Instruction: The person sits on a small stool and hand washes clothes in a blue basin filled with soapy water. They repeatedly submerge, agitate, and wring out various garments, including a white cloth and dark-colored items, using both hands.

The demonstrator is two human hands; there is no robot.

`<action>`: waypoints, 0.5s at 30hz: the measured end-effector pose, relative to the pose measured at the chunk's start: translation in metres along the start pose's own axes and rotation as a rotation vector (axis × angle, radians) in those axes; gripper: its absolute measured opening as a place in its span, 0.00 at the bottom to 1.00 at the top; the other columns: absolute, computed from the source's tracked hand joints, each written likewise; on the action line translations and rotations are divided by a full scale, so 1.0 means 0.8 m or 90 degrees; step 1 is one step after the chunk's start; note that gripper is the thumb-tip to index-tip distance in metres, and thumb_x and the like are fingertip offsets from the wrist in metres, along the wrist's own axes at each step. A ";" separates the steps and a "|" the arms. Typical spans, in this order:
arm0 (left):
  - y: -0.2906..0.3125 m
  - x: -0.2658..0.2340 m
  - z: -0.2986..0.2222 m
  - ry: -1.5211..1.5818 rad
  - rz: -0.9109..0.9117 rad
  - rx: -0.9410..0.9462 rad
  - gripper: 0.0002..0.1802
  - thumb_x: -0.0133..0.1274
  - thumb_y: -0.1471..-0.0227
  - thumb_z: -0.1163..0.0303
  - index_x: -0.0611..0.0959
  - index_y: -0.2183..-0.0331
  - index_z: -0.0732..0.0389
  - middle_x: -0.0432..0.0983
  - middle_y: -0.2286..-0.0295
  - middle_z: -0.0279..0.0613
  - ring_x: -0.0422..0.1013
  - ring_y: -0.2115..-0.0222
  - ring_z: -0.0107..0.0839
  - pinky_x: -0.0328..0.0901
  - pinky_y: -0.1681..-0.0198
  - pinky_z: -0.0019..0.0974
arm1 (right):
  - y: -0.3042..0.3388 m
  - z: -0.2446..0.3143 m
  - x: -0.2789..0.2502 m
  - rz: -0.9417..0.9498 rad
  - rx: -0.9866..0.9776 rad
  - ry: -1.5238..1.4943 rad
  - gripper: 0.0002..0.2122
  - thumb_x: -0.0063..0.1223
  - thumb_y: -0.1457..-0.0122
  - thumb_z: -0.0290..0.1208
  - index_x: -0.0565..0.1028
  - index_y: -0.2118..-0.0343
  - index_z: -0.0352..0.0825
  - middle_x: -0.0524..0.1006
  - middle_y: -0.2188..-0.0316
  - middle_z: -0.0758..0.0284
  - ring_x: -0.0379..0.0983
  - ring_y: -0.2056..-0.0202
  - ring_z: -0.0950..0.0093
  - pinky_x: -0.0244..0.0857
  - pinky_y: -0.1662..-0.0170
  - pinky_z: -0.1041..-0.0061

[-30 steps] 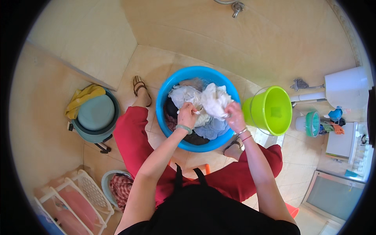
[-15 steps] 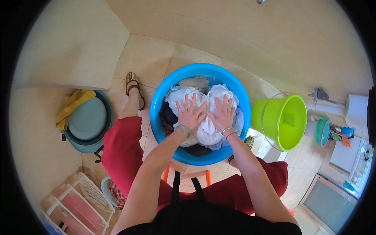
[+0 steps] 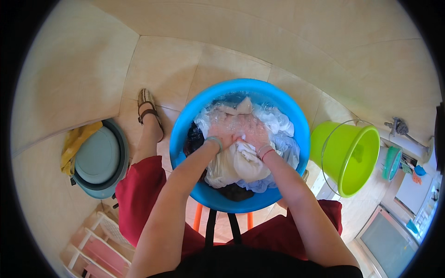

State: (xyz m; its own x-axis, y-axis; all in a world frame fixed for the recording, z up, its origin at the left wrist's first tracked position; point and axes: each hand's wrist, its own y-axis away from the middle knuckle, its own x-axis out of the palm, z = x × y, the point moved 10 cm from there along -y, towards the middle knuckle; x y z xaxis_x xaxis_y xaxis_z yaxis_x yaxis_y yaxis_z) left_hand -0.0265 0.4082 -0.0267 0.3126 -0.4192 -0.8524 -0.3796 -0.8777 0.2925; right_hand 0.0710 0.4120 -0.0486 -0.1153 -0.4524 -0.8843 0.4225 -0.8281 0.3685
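Here, 2 hands (image 3: pixel 221 126) (image 3: pixel 253 130) amid laundry (image 3: pixel 249 163)

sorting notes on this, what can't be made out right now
Head view, all:
- left hand and right hand: fingertips and any grip, blurred by splashing water
- dark cloth: full shape, hidden by white cloth
- white rack: lower part, cut off by the picture's rim
- blue and orange items at right: too small to identify

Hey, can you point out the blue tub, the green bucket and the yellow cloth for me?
Blue tub (image 3: pixel 177 139): head view, left side of its rim.
Green bucket (image 3: pixel 337 151): head view, its outer wall.
Yellow cloth (image 3: pixel 73 142): head view, middle of its visible fabric.
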 end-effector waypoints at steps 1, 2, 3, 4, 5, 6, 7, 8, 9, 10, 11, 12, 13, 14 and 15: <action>-0.015 0.001 -0.005 -0.028 0.151 -0.023 0.30 0.47 0.49 0.50 0.69 0.44 0.46 0.61 0.45 0.50 0.54 0.43 0.55 0.44 0.40 0.57 | -0.013 -0.016 0.016 0.055 0.029 -0.021 0.32 0.56 0.54 0.53 0.64 0.44 0.51 0.61 0.42 0.65 0.57 0.46 0.52 0.57 0.44 0.54; -0.022 -0.005 -0.012 -0.056 0.152 -0.008 0.30 0.47 0.49 0.51 0.70 0.45 0.46 0.61 0.45 0.50 0.54 0.43 0.55 0.44 0.40 0.57 | -0.015 -0.029 0.034 0.111 0.058 -0.042 0.31 0.56 0.54 0.52 0.66 0.45 0.51 0.62 0.42 0.66 0.58 0.45 0.52 0.58 0.44 0.55; -0.018 -0.008 -0.004 -0.088 0.152 -0.015 0.30 0.47 0.49 0.51 0.70 0.45 0.47 0.61 0.45 0.50 0.54 0.43 0.54 0.44 0.40 0.57 | -0.017 0.007 -0.009 0.072 0.012 -0.006 0.28 0.55 0.51 0.50 0.66 0.45 0.49 0.65 0.44 0.66 0.59 0.44 0.52 0.57 0.43 0.57; -0.023 -0.009 -0.006 -0.118 0.150 -0.002 0.29 0.47 0.49 0.52 0.71 0.45 0.47 0.61 0.45 0.49 0.54 0.43 0.54 0.44 0.40 0.57 | -0.020 0.007 -0.003 0.129 -0.022 -0.010 0.29 0.54 0.51 0.51 0.66 0.45 0.47 0.65 0.43 0.65 0.58 0.43 0.54 0.54 0.41 0.57; -0.029 -0.014 -0.009 -0.112 0.140 0.027 0.29 0.47 0.49 0.52 0.72 0.46 0.47 0.61 0.45 0.49 0.54 0.43 0.54 0.44 0.40 0.56 | -0.031 0.001 -0.002 0.176 -0.057 -0.012 0.30 0.54 0.51 0.52 0.66 0.44 0.46 0.64 0.43 0.64 0.58 0.42 0.55 0.51 0.39 0.57; -0.035 -0.014 -0.005 -0.101 0.137 0.049 0.28 0.47 0.48 0.52 0.72 0.46 0.48 0.61 0.44 0.49 0.55 0.43 0.54 0.44 0.39 0.56 | -0.036 0.003 0.005 0.233 -0.097 -0.018 0.31 0.54 0.50 0.53 0.66 0.44 0.44 0.64 0.42 0.63 0.57 0.41 0.56 0.47 0.37 0.58; -0.041 -0.015 -0.003 -0.090 0.135 0.071 0.27 0.46 0.48 0.52 0.73 0.46 0.48 0.61 0.44 0.49 0.55 0.43 0.53 0.45 0.39 0.56 | -0.033 -0.001 -0.023 0.196 -0.031 -0.134 0.29 0.51 0.48 0.52 0.66 0.44 0.44 0.66 0.43 0.61 0.58 0.41 0.62 0.45 0.36 0.59; -0.046 -0.009 0.004 -0.090 0.163 0.045 0.27 0.46 0.47 0.52 0.73 0.46 0.48 0.62 0.45 0.50 0.55 0.43 0.52 0.45 0.39 0.54 | -0.041 -0.013 -0.009 0.178 -0.019 -0.119 0.29 0.51 0.47 0.51 0.66 0.44 0.44 0.66 0.43 0.60 0.59 0.41 0.62 0.44 0.36 0.59; -0.057 -0.015 0.003 -0.093 0.187 0.026 0.27 0.46 0.47 0.51 0.73 0.47 0.48 0.62 0.45 0.50 0.56 0.43 0.52 0.46 0.39 0.52 | -0.056 -0.025 -0.005 0.153 -0.002 -0.101 0.28 0.51 0.47 0.50 0.67 0.44 0.44 0.65 0.42 0.60 0.59 0.41 0.62 0.44 0.36 0.59; -0.067 -0.017 0.003 -0.096 0.211 0.007 0.27 0.46 0.47 0.51 0.73 0.47 0.48 0.62 0.45 0.51 0.56 0.43 0.51 0.46 0.38 0.51 | -0.064 -0.037 -0.004 0.127 0.015 -0.083 0.28 0.50 0.46 0.50 0.67 0.44 0.43 0.65 0.42 0.59 0.59 0.41 0.61 0.43 0.36 0.59; -0.078 -0.014 0.002 -0.051 0.214 -0.001 0.27 0.46 0.47 0.51 0.72 0.46 0.49 0.62 0.45 0.51 0.58 0.44 0.50 0.49 0.39 0.49 | -0.055 -0.059 -0.013 0.042 0.070 -0.178 0.24 0.49 0.44 0.47 0.69 0.46 0.43 0.68 0.44 0.58 0.63 0.44 0.58 0.51 0.39 0.58; -0.079 -0.009 0.012 -0.008 0.219 -0.026 0.27 0.46 0.46 0.51 0.71 0.46 0.49 0.62 0.45 0.52 0.59 0.44 0.48 0.51 0.40 0.47 | -0.058 -0.045 -0.021 0.106 0.060 -0.122 0.24 0.49 0.44 0.47 0.69 0.46 0.43 0.68 0.44 0.59 0.64 0.44 0.58 0.53 0.40 0.58; -0.083 -0.004 0.017 0.036 0.220 -0.043 0.28 0.46 0.46 0.51 0.71 0.45 0.50 0.62 0.45 0.52 0.61 0.45 0.47 0.53 0.40 0.46 | -0.059 -0.034 -0.038 0.165 0.054 -0.061 0.23 0.49 0.44 0.46 0.69 0.46 0.44 0.68 0.44 0.60 0.65 0.45 0.59 0.55 0.40 0.58; -0.088 0.022 0.040 0.054 0.198 -0.083 0.28 0.46 0.46 0.51 0.71 0.46 0.50 0.64 0.46 0.53 0.63 0.46 0.47 0.55 0.42 0.46 | -0.059 -0.023 -0.046 0.220 0.046 0.002 0.23 0.49 0.44 0.46 0.69 0.46 0.45 0.68 0.44 0.62 0.66 0.46 0.60 0.56 0.41 0.58; -0.088 0.064 0.076 0.068 0.172 -0.129 0.28 0.46 0.46 0.51 0.71 0.46 0.51 0.65 0.47 0.53 0.64 0.48 0.47 0.58 0.43 0.45 | -0.061 -0.016 -0.041 0.236 0.065 0.015 0.22 0.49 0.44 0.48 0.71 0.48 0.44 0.70 0.46 0.61 0.68 0.47 0.60 0.58 0.42 0.59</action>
State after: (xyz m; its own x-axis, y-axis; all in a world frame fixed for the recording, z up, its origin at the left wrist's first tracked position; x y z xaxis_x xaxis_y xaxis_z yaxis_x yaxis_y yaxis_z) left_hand -0.0366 0.4626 -0.1173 0.3178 -0.6550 -0.6856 -0.2832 -0.7556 0.5906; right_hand 0.0661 0.4712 -0.0415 0.0495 -0.7204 -0.6918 0.3395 -0.6393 0.6900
